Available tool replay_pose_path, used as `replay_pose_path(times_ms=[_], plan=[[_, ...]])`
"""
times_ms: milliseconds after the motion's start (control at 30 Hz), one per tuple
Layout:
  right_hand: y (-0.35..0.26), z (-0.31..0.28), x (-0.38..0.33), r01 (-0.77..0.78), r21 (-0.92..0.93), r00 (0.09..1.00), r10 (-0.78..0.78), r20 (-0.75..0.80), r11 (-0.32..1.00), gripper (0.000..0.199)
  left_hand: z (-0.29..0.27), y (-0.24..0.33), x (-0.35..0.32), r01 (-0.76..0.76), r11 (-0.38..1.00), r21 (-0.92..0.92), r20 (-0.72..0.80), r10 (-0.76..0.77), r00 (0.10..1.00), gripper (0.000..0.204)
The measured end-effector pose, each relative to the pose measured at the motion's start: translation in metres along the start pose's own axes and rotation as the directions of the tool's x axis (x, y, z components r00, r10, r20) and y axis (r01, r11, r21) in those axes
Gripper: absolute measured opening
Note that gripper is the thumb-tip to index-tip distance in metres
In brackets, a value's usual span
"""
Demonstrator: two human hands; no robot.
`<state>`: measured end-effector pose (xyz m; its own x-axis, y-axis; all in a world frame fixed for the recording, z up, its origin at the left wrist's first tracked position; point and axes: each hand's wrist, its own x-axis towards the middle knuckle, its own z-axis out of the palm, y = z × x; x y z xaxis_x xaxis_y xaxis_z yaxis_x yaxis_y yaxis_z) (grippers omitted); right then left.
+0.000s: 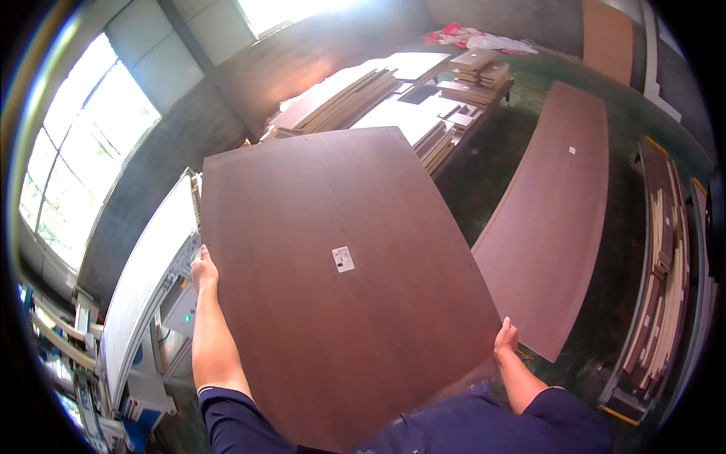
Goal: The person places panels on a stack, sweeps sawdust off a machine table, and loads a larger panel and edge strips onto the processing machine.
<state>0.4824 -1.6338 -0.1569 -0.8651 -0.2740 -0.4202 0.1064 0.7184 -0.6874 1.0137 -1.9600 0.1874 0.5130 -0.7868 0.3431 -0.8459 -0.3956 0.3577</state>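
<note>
A large brown wood-grain panel [325, 197] is held up in front of me, tilted, its lower edge near my body. Near its middle sticks a small white printed label [343, 259]. My left hand [203, 271] grips the panel's left edge, thumb along the rim. On the opposite edge, lower down, my right hand [506, 337] is closed round the side with its thumb up. The fingers of both hands are mostly hidden behind the board.
To the right lies a long brown panel [556, 219] with a white label. Stacked boards [355, 98] stand beyond. At far right is a rack [643, 333] of narrow strips. A white machine [155, 257] with a green light stands close on my left, below a window [91, 144].
</note>
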Motion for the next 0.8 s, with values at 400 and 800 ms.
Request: replay_pose_path(times_ms=[400,800], plan=[[-0.113,0.140,-0.055,-0.226,0.121,0.916,0.253,-0.311,0.967,0.058,0.225,0.141,0.239,-0.196,0.975,-0.102,0.274,0.217,0.937,0.072],[-0.216,0.249,-0.055,-0.469,0.183,0.730,0.496,-0.471,0.864,0.059,0.426,0.313,0.341,-0.404,0.902,-0.154,0.434,0.429,0.792,0.066]])
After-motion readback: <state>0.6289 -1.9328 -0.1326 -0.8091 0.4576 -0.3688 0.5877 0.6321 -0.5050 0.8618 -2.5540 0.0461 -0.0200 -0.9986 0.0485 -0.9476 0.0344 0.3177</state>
